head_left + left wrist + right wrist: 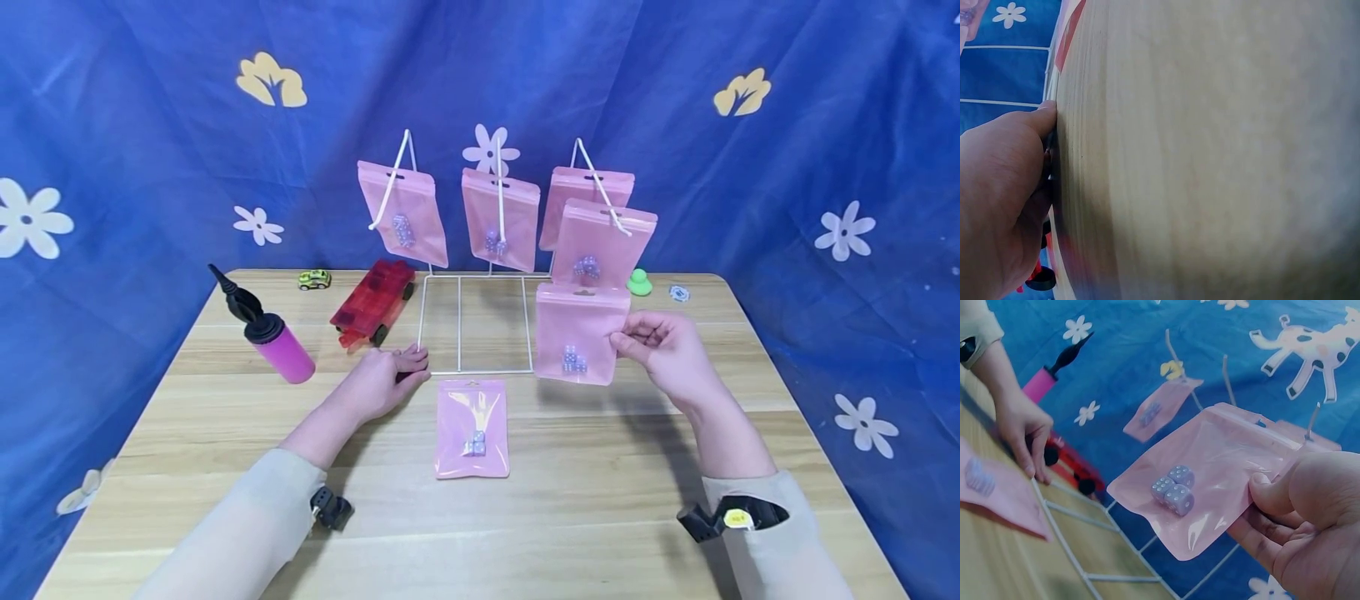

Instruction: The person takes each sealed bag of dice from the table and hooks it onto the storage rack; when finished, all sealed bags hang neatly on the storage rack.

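Observation:
My right hand [667,358] pinches the right edge of a pink zip bag [581,321] with dice inside, held up in front of the display rack. In the right wrist view its thumb lies over the bag [1222,506], and the dice [1174,490] show through. My left hand [384,379] holds the front left corner of the white wire rack [480,372] down at the table. Similar bags hang from the rack's hooks: one on the left [412,208], one in the middle [502,208], two on the right [607,237]. Another bag [471,417] lies flat before the rack.
Left of the rack are a red toy car [373,302], a small green toy car [314,279] and a pink hand pump [281,350]. A green rubber duck [640,282] and a patterned chip [678,292] lie at the back right. A blue curtain [150,150] hangs behind.

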`<state>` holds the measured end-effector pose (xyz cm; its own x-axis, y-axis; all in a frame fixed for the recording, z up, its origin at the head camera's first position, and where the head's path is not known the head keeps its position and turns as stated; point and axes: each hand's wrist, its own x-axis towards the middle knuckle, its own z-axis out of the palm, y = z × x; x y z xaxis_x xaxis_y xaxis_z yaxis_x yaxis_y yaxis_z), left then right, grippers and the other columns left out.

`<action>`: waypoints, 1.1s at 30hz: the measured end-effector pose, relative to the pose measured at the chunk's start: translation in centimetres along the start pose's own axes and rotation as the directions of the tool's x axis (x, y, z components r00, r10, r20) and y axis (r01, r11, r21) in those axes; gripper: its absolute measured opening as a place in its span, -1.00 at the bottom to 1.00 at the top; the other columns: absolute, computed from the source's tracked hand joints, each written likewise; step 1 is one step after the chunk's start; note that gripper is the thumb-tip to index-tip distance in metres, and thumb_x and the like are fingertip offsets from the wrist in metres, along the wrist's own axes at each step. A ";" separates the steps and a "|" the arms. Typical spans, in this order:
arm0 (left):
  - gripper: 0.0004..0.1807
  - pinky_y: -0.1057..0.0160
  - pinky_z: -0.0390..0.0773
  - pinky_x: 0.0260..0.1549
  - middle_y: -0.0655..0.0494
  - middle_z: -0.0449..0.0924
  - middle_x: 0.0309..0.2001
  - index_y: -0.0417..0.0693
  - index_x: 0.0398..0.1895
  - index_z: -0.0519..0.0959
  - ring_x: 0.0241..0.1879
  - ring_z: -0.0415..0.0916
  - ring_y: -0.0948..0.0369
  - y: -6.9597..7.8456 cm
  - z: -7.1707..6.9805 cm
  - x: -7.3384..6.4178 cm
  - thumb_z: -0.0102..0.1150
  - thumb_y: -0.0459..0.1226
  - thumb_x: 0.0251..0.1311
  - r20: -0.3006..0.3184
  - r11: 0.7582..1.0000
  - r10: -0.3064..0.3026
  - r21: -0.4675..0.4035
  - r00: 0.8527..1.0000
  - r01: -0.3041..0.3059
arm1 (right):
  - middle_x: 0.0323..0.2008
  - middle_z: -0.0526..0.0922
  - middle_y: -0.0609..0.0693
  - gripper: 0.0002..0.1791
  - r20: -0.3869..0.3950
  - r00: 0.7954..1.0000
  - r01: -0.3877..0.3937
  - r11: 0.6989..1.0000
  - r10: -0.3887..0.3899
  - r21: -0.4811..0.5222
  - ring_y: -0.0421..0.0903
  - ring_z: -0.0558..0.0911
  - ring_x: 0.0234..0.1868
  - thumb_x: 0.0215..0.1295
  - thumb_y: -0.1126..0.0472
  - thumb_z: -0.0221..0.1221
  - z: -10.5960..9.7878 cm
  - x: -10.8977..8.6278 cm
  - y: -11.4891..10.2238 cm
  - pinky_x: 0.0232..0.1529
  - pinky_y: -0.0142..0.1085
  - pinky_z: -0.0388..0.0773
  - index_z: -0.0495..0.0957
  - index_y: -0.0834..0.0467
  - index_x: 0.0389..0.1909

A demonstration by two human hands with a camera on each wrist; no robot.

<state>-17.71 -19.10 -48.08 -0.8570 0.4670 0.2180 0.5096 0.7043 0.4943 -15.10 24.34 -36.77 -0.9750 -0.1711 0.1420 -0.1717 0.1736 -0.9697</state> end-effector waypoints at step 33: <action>-0.64 -0.11 0.51 0.30 -0.19 0.68 0.15 -0.34 0.14 0.71 0.28 0.57 -0.12 -0.1 0.0 -0.2 0.40 -0.30 0.38 -0.022 0.999 0.034 -0.010 0.999 -0.034 | -0.32 0.79 0.07 -0.90 0.075 0.985 0.149 0.986 -0.155 0.080 -0.13 0.75 -0.36 0.36 0.56 0.29 6.7 4.9 -6.0 -0.18 -0.31 0.76 0.68 0.51 -0.15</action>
<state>-17.61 -19.24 -48.12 -0.8409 0.4784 0.2531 0.5374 0.6825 0.4954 -17.90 16.01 -31.61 -0.9232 -0.2682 0.2752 -0.3030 0.0677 -0.9506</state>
